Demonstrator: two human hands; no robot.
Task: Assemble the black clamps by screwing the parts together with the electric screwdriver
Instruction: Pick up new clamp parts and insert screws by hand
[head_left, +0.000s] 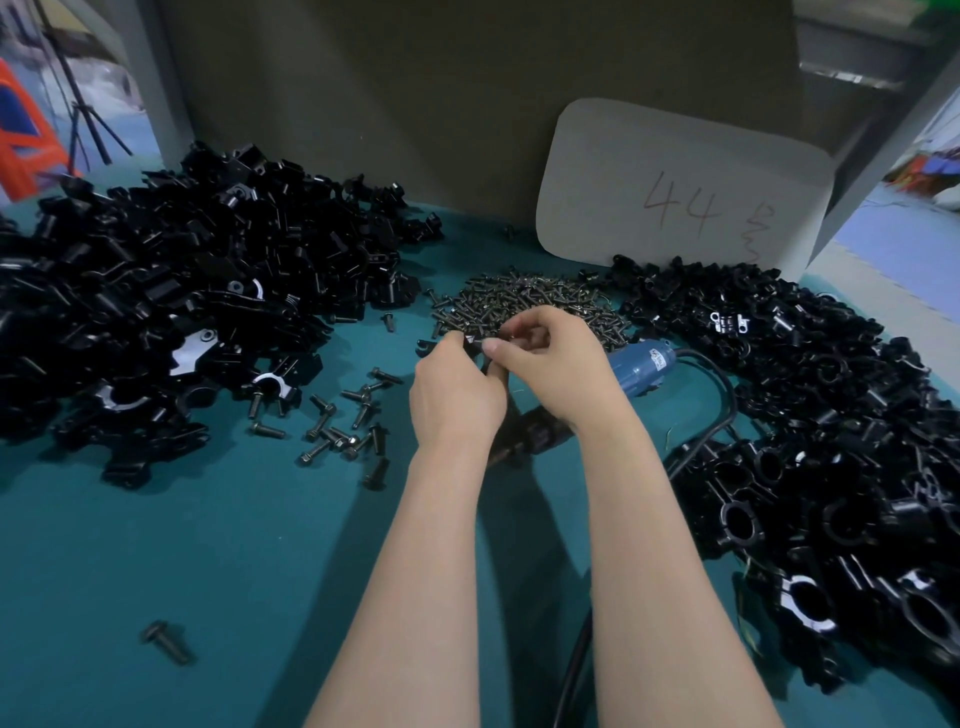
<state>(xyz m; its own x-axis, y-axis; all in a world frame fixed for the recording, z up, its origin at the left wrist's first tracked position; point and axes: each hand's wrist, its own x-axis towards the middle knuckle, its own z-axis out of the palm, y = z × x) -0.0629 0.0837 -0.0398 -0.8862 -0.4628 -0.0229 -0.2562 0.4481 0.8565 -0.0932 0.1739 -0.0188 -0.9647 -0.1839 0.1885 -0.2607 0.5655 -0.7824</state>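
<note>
A small black clamp part (475, 347), largely hidden, is held between the two hands: it is gripped by the curled fingers of the left hand (457, 397) and pinched by the thumb and bent fingers of the right hand (558, 366). It is held above the green counter (208, 545), just in front of the heap of small screws (524, 304). The blue electric screwdriver (644, 364) is laid just beside the right hand, and heaps of black clamp parts are piled at left (182, 280) and right (810, 426).

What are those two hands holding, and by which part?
A small black clamp part, pinched between the fingertips of the left hand and right hand. The fingers hide most of it, so which part they grip cannot be told.
</note>
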